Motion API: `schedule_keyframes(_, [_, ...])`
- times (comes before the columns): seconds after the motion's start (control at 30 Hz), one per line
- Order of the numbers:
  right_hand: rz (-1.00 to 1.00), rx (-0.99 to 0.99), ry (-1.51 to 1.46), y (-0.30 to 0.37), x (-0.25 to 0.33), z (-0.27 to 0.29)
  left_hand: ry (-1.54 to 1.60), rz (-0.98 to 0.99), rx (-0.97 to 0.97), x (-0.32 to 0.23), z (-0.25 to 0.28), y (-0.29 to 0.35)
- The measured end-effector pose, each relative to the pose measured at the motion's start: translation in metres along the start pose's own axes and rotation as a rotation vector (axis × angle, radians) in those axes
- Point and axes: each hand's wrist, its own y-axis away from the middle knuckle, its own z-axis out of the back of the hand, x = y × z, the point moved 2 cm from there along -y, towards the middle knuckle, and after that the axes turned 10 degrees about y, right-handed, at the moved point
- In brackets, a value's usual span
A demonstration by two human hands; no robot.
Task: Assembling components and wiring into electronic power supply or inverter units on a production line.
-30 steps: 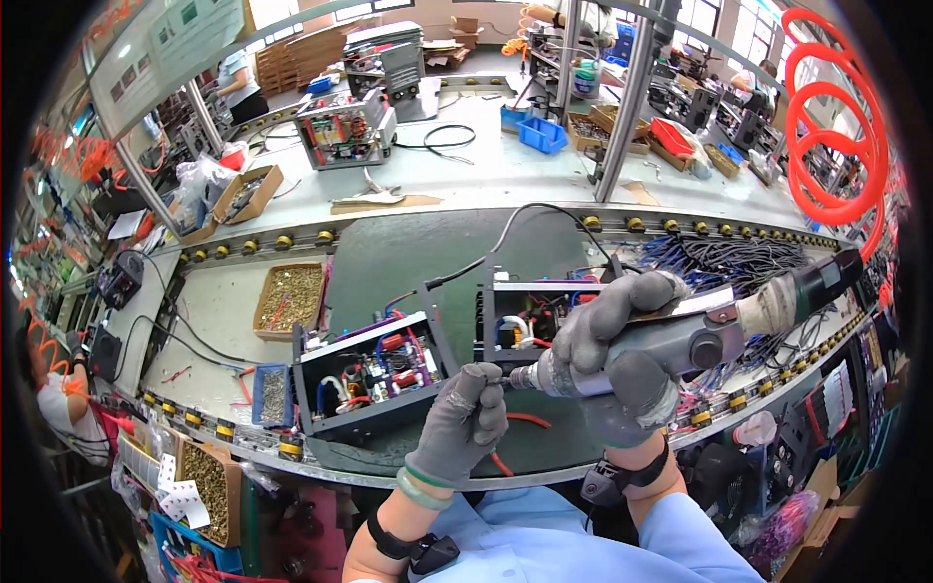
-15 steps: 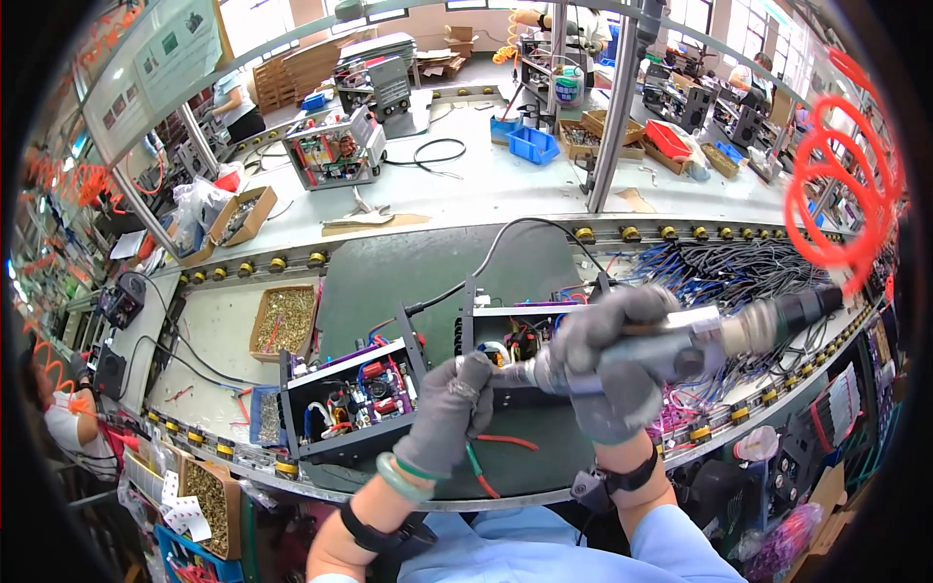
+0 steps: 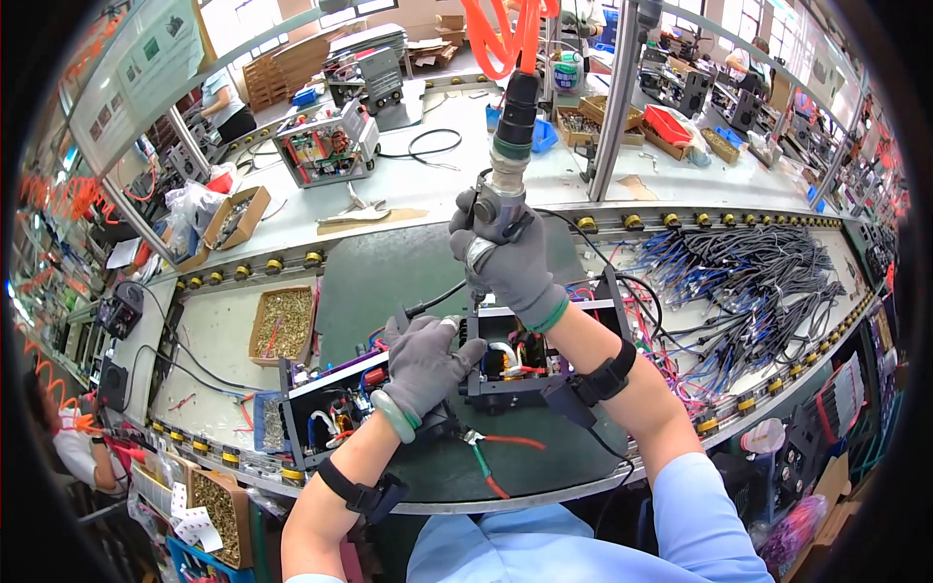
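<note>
Green mat point(image 3: 389, 277): right hand point(image 3: 510, 257) grips upright screwdriver point(image 3: 507, 160).

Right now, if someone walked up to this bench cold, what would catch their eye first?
Probably the right hand, gloved in grey, holding a powered screwdriver upright at the centre, its orange coiled hose running off the top. Just below, the left hand rests on an open black electronics chassis on the green mat. A big tangle of grey cables sprawls to the right.

Factory hall around me. Long pale table point(image 3: 428, 185) runs ahead, beyond my dark green mat point(image 3: 389, 272). Bright windows point(image 3: 228, 15) far back. Grey post point(image 3: 622, 97) stands upright to my right.
</note>
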Motion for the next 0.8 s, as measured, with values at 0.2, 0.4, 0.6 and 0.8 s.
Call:
schedule_keyframes(0.2, [0.037,-0.054,0.069,-0.001,0.0,-0.01,-0.019,-0.016,-0.033,-0.001,0.001,-0.003])
schedule_keyframes(0.4, [-0.064,-0.009,0.177,-0.005,-0.004,-0.011,-0.011,-0.028,-0.039,-0.001,0.001,0.001])
schedule_keyframes(0.6, [-0.043,0.015,0.061,0.002,-0.008,-0.014,0.048,0.099,0.152,-0.006,0.008,-0.002])
schedule_keyframes(0.8, [0.061,0.134,-0.252,0.026,0.07,0.012,0.066,-0.14,-0.23,-0.008,0.061,0.084])
